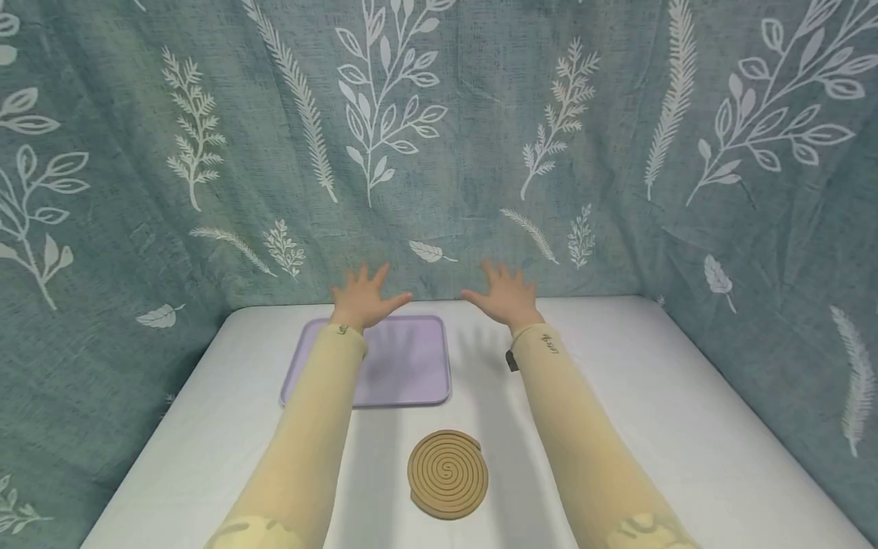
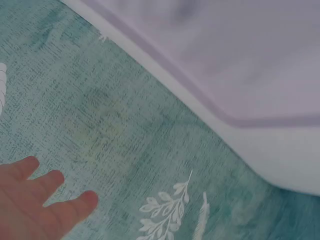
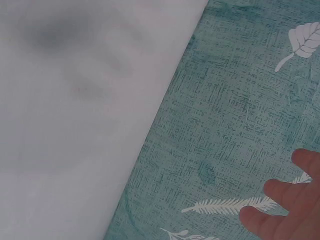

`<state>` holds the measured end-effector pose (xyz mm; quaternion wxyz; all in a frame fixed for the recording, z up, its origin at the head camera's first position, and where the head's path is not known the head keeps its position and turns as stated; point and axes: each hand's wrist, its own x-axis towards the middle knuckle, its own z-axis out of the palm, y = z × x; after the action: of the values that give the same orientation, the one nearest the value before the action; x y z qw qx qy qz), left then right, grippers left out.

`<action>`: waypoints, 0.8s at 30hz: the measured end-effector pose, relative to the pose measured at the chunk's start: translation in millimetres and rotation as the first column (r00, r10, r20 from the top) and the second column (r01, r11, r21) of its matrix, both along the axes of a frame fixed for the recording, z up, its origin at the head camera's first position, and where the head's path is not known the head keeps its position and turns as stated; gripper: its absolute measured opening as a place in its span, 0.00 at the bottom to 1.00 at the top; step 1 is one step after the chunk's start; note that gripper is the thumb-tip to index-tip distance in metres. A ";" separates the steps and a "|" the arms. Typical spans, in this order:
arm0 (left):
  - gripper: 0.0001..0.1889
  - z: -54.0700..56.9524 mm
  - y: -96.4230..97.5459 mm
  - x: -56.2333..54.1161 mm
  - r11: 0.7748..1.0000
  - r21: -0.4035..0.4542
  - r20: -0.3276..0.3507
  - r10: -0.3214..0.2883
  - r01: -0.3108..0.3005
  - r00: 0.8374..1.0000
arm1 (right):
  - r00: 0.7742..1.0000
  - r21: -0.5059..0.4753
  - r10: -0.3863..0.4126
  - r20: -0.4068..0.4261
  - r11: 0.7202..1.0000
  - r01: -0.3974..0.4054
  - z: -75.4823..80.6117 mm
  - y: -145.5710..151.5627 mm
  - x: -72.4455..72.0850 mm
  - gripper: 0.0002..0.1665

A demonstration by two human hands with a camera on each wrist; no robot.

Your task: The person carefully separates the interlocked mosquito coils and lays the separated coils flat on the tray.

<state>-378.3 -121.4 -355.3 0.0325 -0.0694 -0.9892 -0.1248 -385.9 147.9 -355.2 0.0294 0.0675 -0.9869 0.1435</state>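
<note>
Both arms reach forward over a white table. My left hand (image 1: pixel 363 299) is held up with spread fingers above the far edge of a lilac tray (image 1: pixel 411 366), touching nothing. To its right, my right hand (image 1: pixel 506 297) is likewise raised with its fingers spread, and it holds nothing. Nearer to me, between the forearms, a flat tan coil (image 1: pixel 448 474) wound in a spiral lies on the table. The left forearm hides part of the tray's left side. In the left wrist view the fingers (image 2: pixel 75 212) are straight; the right wrist view shows extended fingers (image 3: pixel 280 195) too.
The white table (image 1: pixel 617 396) has rounded far corners. Behind it and along both sides hangs a green-blue curtain (image 1: pixel 466 152) with white leaf prints. A small dark piece (image 1: pixel 511 361) shows at the right sleeve's inner side.
</note>
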 end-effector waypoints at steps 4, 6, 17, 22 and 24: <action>0.48 -4.4 0.9 1.4 0.993 0.114 0.004 -0.009 0.008 1.000 | 1.000 -0.081 0.003 -0.001 0.997 -0.003 -0.1 2.5 0.6 0.52; 0.47 -5.9 1.7 2.5 0.981 0.195 0.005 -0.019 0.018 1.000 | 1.000 -0.130 0.008 -0.008 0.992 -0.008 0.6 3.8 1.5 0.53; 0.48 -12.9 11.5 7.0 0.813 0.581 0.005 -0.044 0.033 0.999 | 1.000 -0.490 -0.016 0.022 0.871 0.025 1.3 12.7 10.6 0.56; 0.49 -14.1 16.3 10.4 0.723 0.690 -0.018 -0.042 0.043 0.999 | 0.998 -0.594 -0.043 0.048 0.802 0.063 -0.5 14.5 15.8 0.55; 0.48 -14.5 18.3 12.1 0.694 0.718 -0.026 -0.045 0.050 0.999 | 0.997 -0.615 -0.051 0.049 0.786 0.070 -1.3 15.3 17.6 0.55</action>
<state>-366.2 -103.1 -369.8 0.0572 -0.0770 -0.8598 -0.5016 -368.3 163.1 -356.6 0.0399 0.0202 -0.8883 0.4571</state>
